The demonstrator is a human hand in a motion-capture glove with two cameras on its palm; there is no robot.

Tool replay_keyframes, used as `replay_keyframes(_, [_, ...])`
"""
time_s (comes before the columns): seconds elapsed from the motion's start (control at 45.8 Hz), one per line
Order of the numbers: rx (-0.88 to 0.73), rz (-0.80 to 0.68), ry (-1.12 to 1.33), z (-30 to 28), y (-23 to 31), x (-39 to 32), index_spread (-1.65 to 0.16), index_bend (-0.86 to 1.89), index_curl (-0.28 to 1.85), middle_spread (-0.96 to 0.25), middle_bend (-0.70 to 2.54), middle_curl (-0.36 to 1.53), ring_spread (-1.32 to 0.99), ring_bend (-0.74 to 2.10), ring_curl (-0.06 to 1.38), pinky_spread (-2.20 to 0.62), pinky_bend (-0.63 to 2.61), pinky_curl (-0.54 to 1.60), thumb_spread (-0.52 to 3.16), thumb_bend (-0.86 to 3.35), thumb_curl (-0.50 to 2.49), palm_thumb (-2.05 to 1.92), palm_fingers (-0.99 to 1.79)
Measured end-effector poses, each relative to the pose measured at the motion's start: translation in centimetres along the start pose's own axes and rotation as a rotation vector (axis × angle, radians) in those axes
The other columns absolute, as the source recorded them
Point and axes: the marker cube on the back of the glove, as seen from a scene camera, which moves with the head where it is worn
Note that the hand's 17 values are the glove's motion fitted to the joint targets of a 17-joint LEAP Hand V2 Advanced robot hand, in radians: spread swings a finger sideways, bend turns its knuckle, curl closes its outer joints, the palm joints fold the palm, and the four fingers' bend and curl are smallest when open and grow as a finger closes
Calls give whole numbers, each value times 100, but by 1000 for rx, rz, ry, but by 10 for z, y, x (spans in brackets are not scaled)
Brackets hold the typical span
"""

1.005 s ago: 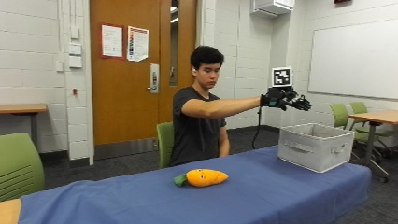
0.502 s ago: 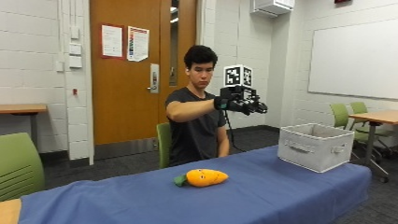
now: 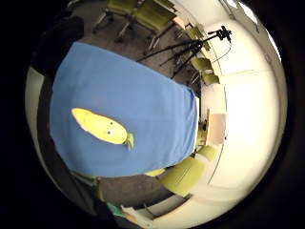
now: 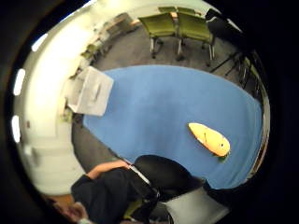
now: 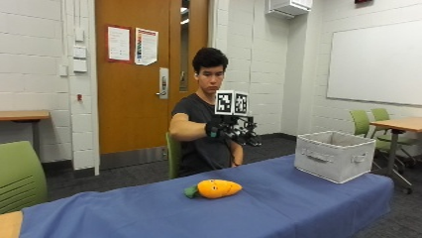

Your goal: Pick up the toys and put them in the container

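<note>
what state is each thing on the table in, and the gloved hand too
carrot toy: lying on its side on the blue tablecloth, not touched, apart from the bin
bin: upright near the table's end, open top, inside not visible
gloved right hand: raised in the air above the table, holding nothing, fingers loosely curled
tablecloth: spread flat over the table

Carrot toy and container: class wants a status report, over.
Gloved right hand in the air above the table, holding nothing. Carrot toy lies on the blue cloth, untouched. Container at the table's end. Nothing between them.
</note>
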Motion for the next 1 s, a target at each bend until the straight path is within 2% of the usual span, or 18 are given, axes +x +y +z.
replay_keyframes(0.24, [-99,45,-71,85,13,20,-28,20,55,-19,39,44,-43,53,22,-21,82,32,86,-8,25,-9,2])
replay_keyframes(0.481, [-175,57,-93,135,27,22,-29,20,55,-19,33,43,-43,45,22,-21,79,32,85,-8,24,-9,2])
replay_keyframes(0.655, [-190,72,-88,151,39,26,-29,20,54,-18,30,42,-42,41,22,-21,77,32,85,-8,24,-8,3])
replay_keyframes(0.83, [-140,91,-82,153,43,21,-29,25,55,-17,25,41,-42,37,21,-21,74,32,87,-6,24,-6,9])
replay_keyframes(1.005, [-88,97,-121,140,40,24,-32,35,57,-20,19,40,-46,46,23,-28,76,31,98,0,27,5,46])
